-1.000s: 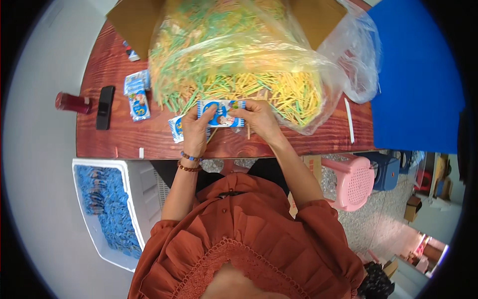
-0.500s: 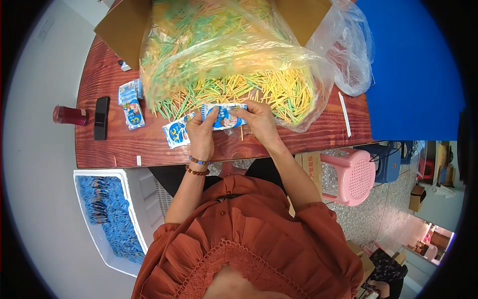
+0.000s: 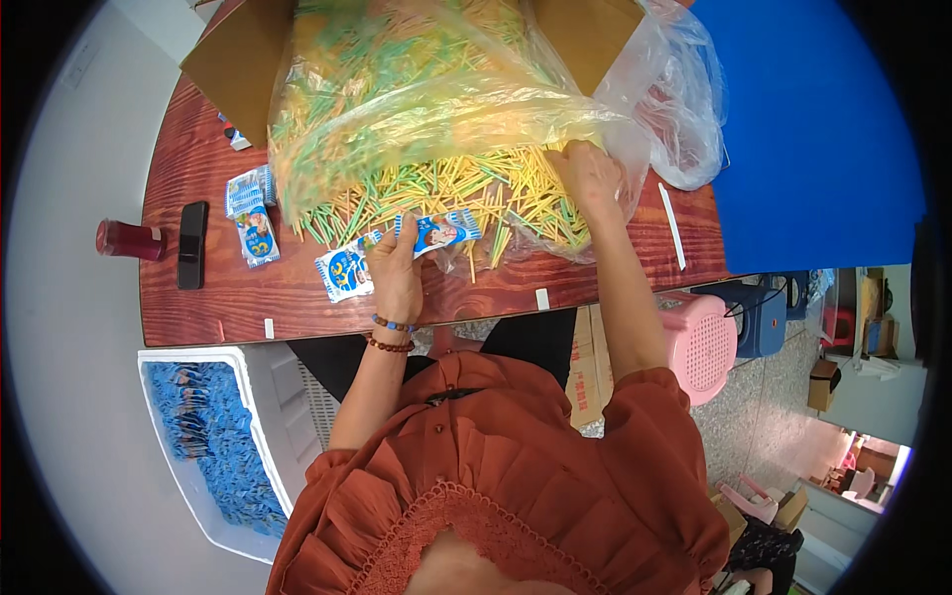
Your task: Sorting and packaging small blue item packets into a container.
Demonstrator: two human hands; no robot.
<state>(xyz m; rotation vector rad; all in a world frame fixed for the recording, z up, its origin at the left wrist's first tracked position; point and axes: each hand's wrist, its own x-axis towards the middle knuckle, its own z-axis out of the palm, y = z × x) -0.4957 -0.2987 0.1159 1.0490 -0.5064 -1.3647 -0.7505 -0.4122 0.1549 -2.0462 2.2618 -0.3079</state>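
Note:
My left hand (image 3: 396,275) pinches one end of a small blue-and-white packet (image 3: 441,232) between thumb and fingers, just in front of the stick pile. Beside that hand, more blue-and-white packets (image 3: 344,270) lie on the table, partly covered by it. My right hand (image 3: 589,178) is stretched out to the right side of a heap of thin yellow, green and orange sticks (image 3: 466,180), at the rim of a clear plastic bag (image 3: 446,117). Its fingers are bent down among the sticks; what they grip, if anything, is hidden.
A cardboard box (image 3: 233,61) stands behind the bag. On the left lie a packet stack (image 3: 255,223), a black phone (image 3: 191,246) and a red-filled jar (image 3: 130,240). Below is a white foam box (image 3: 260,426) of blue packets. A pink stool (image 3: 700,347) stands right.
My right hand has let go of the packet and moved right and away to the sticks. My left hand keeps the packet, now tilted. The whole view has shifted slightly.

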